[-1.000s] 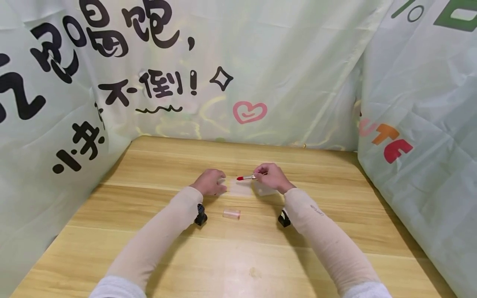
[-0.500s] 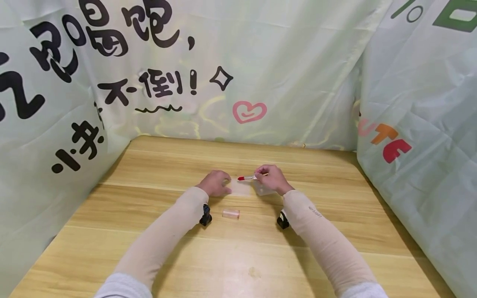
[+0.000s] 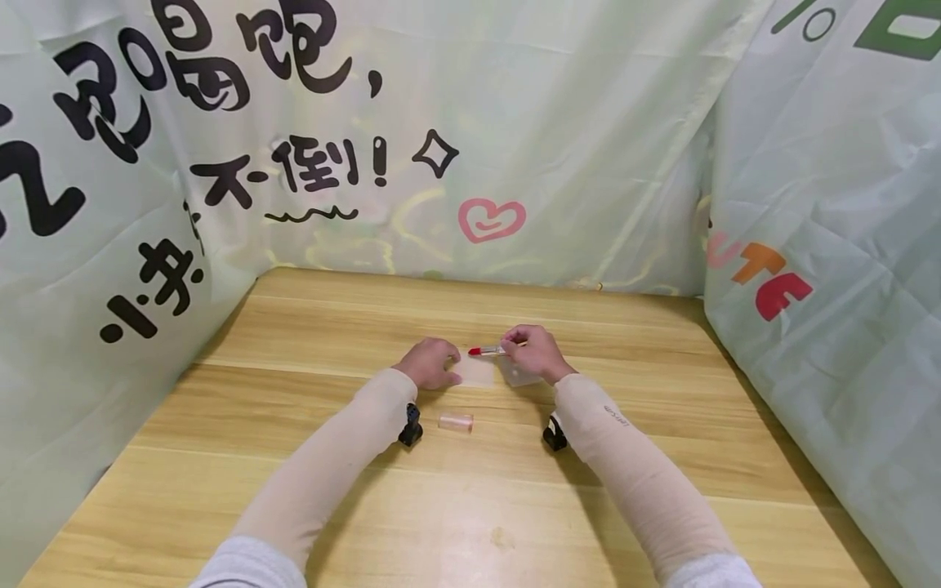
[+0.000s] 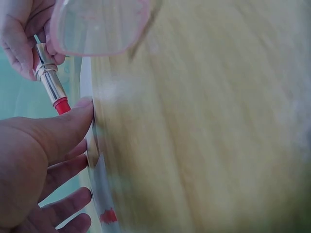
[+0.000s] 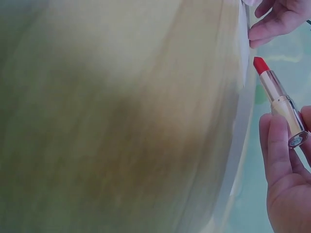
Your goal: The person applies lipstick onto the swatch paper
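My right hand (image 3: 538, 351) holds a lipstick (image 3: 487, 351) by its base, pinched between thumb and fingers. Its red tip (image 5: 260, 64) is exposed and points left, close over a white paper sheet (image 3: 478, 372). Spread fingers of my left hand (image 3: 430, 363) lie at the left edge of that sheet, thumb and fingertips right at the paper. A red smear (image 4: 108, 216) shows on the paper near the left fingers in the left wrist view. Under the right hand is a second pale sheet (image 3: 520, 377), partly hidden.
A clear pinkish lipstick cap (image 3: 456, 422) lies on its side on the wooden table (image 3: 470, 506), nearer than the paper. Printed cloth walls (image 3: 588, 163) rise at the back and both sides. A black wrist camera (image 3: 411, 426) sits under the left sleeve.
My left hand has moved a little right, closer to the paper and the lipstick tip. The right hand and its lipstick have stayed nearly in place.
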Demonstrator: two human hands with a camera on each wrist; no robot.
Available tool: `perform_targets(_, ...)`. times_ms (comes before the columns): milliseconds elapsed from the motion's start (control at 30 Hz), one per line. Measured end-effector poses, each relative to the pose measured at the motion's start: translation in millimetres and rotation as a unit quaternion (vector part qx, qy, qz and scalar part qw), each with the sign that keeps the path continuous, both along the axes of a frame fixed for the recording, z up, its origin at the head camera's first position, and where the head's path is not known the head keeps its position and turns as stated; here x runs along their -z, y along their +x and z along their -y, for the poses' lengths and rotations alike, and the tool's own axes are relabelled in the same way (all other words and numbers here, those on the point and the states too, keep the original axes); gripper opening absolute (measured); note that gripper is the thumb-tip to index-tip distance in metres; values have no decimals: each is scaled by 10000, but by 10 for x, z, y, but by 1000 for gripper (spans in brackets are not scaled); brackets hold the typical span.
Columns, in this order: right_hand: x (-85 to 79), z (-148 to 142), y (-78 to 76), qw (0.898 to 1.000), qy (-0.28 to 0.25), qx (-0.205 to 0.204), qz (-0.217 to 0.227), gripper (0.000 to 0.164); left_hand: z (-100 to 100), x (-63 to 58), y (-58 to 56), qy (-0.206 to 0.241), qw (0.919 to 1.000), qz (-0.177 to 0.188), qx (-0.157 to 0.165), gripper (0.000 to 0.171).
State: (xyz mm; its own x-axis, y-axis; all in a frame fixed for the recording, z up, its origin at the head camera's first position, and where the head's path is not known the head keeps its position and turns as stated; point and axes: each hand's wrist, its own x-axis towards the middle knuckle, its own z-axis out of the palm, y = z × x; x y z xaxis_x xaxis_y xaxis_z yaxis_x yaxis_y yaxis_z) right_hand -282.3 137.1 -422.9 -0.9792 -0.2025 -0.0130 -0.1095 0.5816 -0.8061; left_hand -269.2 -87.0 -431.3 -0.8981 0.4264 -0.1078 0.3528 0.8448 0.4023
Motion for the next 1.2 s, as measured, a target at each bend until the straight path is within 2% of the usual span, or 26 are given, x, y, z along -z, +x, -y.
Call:
perform_targets(367, -7, 13, -1, 9999, 97, 29, -60, 13, -39, -73, 25, -98, 9996, 164, -192, 39)
perform_targets(667, 22, 3, -11, 9980, 478, -123, -387, 12, -49, -45, 12, -341, 9991, 133, -229, 39)
perform_targets(967, 39, 7, 9, 9954, 673, -263, -634, 13, -53, 4, 17, -322, 9992, 80, -203, 38)
perform_targets(1200, 36, 4, -2, 9947, 723, -233, -688, 11, -60, -15, 18, -287, 9994, 21, -166, 38)
